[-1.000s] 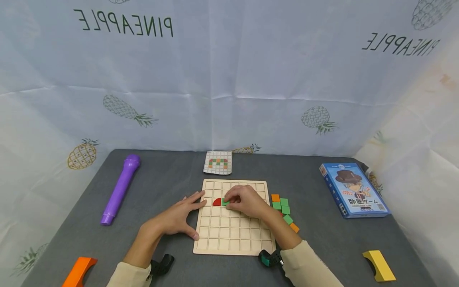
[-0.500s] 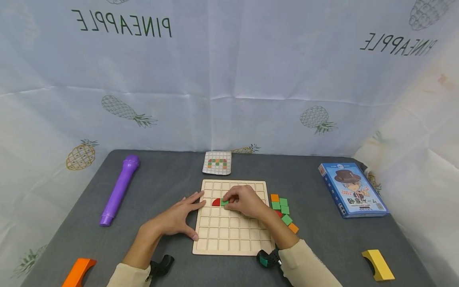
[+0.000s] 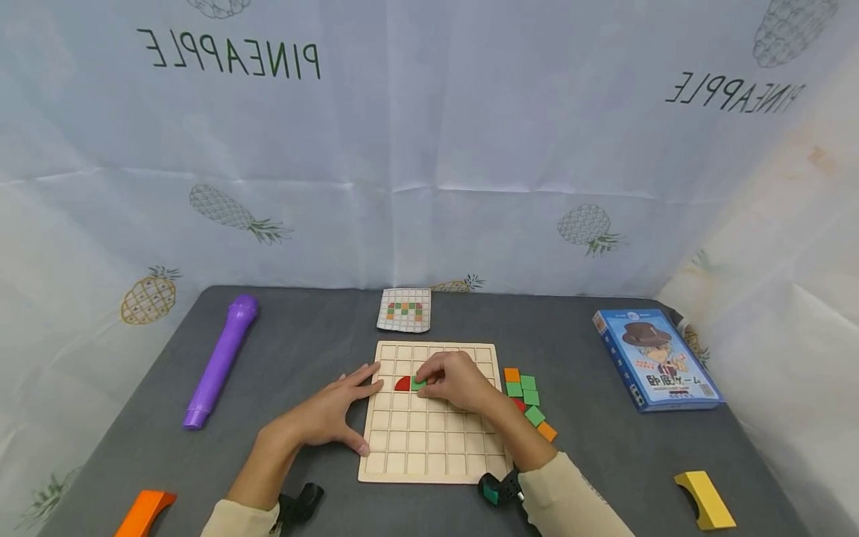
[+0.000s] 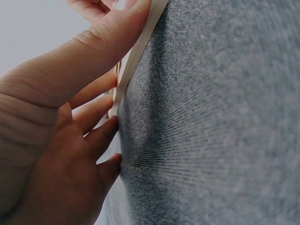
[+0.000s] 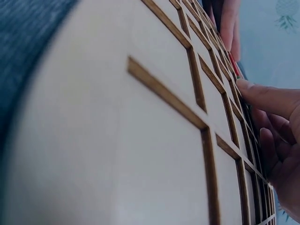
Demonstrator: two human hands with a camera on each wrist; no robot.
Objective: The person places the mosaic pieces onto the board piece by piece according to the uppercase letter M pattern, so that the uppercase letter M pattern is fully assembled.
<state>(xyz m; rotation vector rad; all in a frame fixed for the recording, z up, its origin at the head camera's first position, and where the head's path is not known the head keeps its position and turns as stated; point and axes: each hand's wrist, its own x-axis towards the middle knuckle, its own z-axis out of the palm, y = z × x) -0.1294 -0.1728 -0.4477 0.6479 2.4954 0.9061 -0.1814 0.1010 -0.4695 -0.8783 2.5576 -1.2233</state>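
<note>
A wooden grid board (image 3: 427,464) lies flat on the dark table. My left hand (image 3: 325,412) rests at its left edge with fingers spread; the left wrist view has the thumb (image 4: 89,56) along the board's rim (image 4: 134,56). Near the board's upper left, my right hand (image 3: 458,384) pinches a green square tile (image 3: 417,385) at a cell just right of a red quarter-round tile (image 3: 403,384). Seen from the right wrist, thumb and fingers (image 5: 276,101) meet low at the far side of the grid; most of the green tile is hidden there.
Several loose tiles, green (image 3: 531,397), orange (image 3: 546,431) and red, lie by the board's right edge. Behind it is a pattern card (image 3: 404,317). A purple microphone (image 3: 221,362), a blue game box (image 3: 661,362), an orange block (image 3: 144,513) and a yellow block (image 3: 708,501) surround the area.
Both hands keep their places on the board, the right still at the green tile. The whole head view has shifted slightly downward and left.
</note>
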